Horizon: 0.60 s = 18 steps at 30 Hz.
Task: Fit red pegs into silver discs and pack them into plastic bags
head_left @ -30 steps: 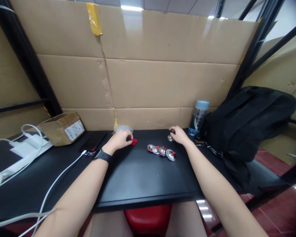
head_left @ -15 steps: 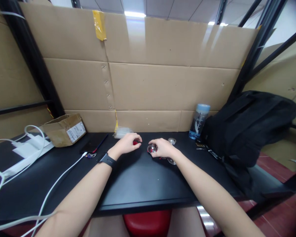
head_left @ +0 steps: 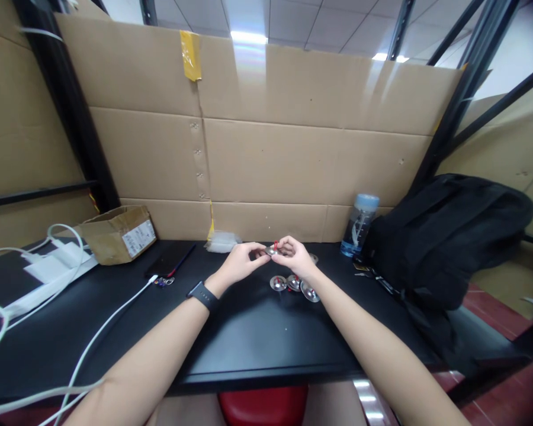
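Note:
Just above the table, my two hands meet around a small silver finger cymbal (head_left: 270, 251) with a red strap loop standing up from its middle. My left hand (head_left: 244, 260) pinches the cymbal's left edge between thumb and fingers. My right hand (head_left: 295, 257) is closed at its right side, near the red strap, and hides part of it. Below the hands, on the black table, lie more cymbals: one on the left (head_left: 278, 283), a middle one (head_left: 294, 283) and one on the right (head_left: 310, 291). Another cymbal (head_left: 314, 258) is partly hidden behind my right hand.
A clear plastic packet (head_left: 222, 241) lies behind my left hand. To the left are a phone (head_left: 166, 261), an open cardboard box (head_left: 118, 234) and a white power strip with cables (head_left: 57, 269). At right stand a water bottle (head_left: 359, 225) and a black backpack (head_left: 448, 236).
My hands have come together from apart and now share one cymbal. My right hand has left the cymbal it was on, which lies on the table. The view has tilted slightly up.

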Tool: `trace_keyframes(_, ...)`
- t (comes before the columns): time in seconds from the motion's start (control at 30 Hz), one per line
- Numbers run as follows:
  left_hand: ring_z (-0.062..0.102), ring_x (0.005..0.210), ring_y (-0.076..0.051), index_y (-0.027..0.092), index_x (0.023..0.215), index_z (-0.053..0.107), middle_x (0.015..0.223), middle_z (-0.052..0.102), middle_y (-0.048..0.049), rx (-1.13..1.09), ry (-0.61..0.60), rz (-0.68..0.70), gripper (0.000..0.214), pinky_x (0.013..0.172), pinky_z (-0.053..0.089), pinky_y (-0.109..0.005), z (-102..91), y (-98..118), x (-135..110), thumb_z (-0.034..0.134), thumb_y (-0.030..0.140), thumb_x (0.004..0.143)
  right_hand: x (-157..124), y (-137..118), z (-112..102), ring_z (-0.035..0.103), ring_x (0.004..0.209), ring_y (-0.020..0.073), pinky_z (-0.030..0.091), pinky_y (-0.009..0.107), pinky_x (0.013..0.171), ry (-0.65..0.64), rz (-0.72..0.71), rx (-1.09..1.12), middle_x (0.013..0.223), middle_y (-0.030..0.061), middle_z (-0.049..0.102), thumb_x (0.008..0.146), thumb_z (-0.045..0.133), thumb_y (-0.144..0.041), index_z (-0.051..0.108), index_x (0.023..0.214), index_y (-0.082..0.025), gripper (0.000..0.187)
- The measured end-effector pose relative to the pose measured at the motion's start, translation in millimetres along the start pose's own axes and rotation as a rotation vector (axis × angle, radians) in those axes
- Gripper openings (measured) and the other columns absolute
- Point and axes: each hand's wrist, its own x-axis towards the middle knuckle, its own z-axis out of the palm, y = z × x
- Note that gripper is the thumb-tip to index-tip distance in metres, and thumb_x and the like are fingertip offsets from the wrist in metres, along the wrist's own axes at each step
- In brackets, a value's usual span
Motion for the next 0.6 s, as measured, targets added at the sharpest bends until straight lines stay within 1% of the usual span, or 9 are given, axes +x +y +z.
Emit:
trace_keyframes(0.13,0.067,0.074,-0.016,0.016,0.091,0.077,0.085,0.077,-0.0035,-0.051,0.020,-0.007,0.020,0.069,0.048,-0.025,9.1,-1,0,0.062,0.030,0.089,-5,0,4,0.072,0.093,0.0216,0.057,0.032,0.077,-0.072,-0.007,-0.076,0.103,0.0067,0.075,0.067,0.087,-0.042,0.050,0.096,-0.024,0.050)
trace_keyframes(0.2,0.066,0.070,-0.016,0.016,0.086,0.076,0.079,0.076,-0.0028,-0.021,0.019,-0.005,0.017,0.067,0.048,-0.024,8.1,-2,0,0.063,0.026,0.086,-4,1,2,0.072,0.090,0.0207,0.056,0.031,0.075,-0.070,0.003,-0.095,0.099,0.0059,0.075,0.068,0.085,-0.041,0.050,0.099,-0.025,0.050)
trace_keyframes(0.27,0.065,0.068,-0.015,0.016,0.083,0.075,0.076,0.074,-0.0023,0.062,0.008,0.010,0.014,0.066,0.047,-0.024,1.5,-5,1,0.064,0.024,0.083,-1,2,-4,0.072,0.087,0.0195,0.056,0.032,0.077,-0.044,0.007,-0.111,0.097,0.0050,0.075,0.069,0.084,-0.040,0.049,0.102,-0.025,0.050)
trace_keyframes(0.33,0.065,0.068,-0.015,0.018,0.082,0.075,0.075,0.073,-0.0022,0.185,-0.019,0.030,0.012,0.067,0.047,-0.024,-10.0,-13,1,0.065,0.024,0.081,3,2,-18,0.071,0.084,0.0187,0.056,0.034,0.080,0.000,-0.008,-0.171,0.097,0.0049,0.075,0.070,0.081,-0.040,0.052,0.103,-0.024,0.047)
trace_keyframes(0.37,0.065,0.068,-0.016,0.019,0.081,0.074,0.076,0.073,-0.0022,0.253,-0.040,0.033,0.011,0.066,0.046,-0.025,-16.9,-19,2,0.065,0.024,0.081,5,2,-27,0.071,0.083,0.0187,0.056,0.034,0.081,0.024,-0.019,-0.238,0.098,0.0051,0.075,0.071,0.080,-0.040,0.054,0.103,-0.023,0.044)
trace_keyframes(0.43,0.066,0.072,-0.017,0.021,0.082,0.075,0.079,0.074,-0.0023,0.360,-0.081,0.007,0.012,0.068,0.046,-0.026,-30.8,-34,1,0.065,0.027,0.082,6,4,-50,0.071,0.085,0.0201,0.055,0.034,0.082,0.048,-0.022,-0.492,0.096,0.0054,0.075,0.071,0.078,-0.036,0.062,0.098,-0.022,0.034)
trace_keyframes(0.47,0.067,0.075,-0.018,0.022,0.081,0.075,0.081,0.075,-0.0026,0.410,-0.090,-0.011,0.012,0.068,0.046,-0.026,-36.8,-42,0,0.065,0.029,0.082,6,5,-63,0.070,0.087,0.0212,0.054,0.035,0.084,0.041,0.004,-0.653,0.095,0.0050,0.076,0.070,0.079,-0.033,0.067,0.094,-0.023,0.029)
trace_keyframes(0.53,0.067,0.079,-0.020,0.024,0.080,0.076,0.083,0.076,-0.0030,0.477,-0.108,-0.053,0.013,0.070,0.046,-0.027,-45.4,-56,-2,0.065,0.031,0.083,4,9,-86,0.070,0.089,0.0234,0.052,0.034,0.081,0.055,0.100,-0.905,0.091,0.0049,0.076,0.068,0.080,-0.029,0.072,0.092,-0.025,0.025)
trace_keyframes(0.6,0.068,0.081,-0.020,0.025,0.078,0.077,0.084,0.076,-0.0031,0.505,-0.126,-0.083,0.015,0.072,0.047,-0.027,-48.8,-66,-4,0.065,0.033,0.083,2,15,-105,0.071,0.088,0.0240,0.051,0.033,0.079,0.041,0.183,-1.034,0.092,0.0060,0.077,0.069,0.080,-0.030,0.075,0.091,-0.024,0.023)
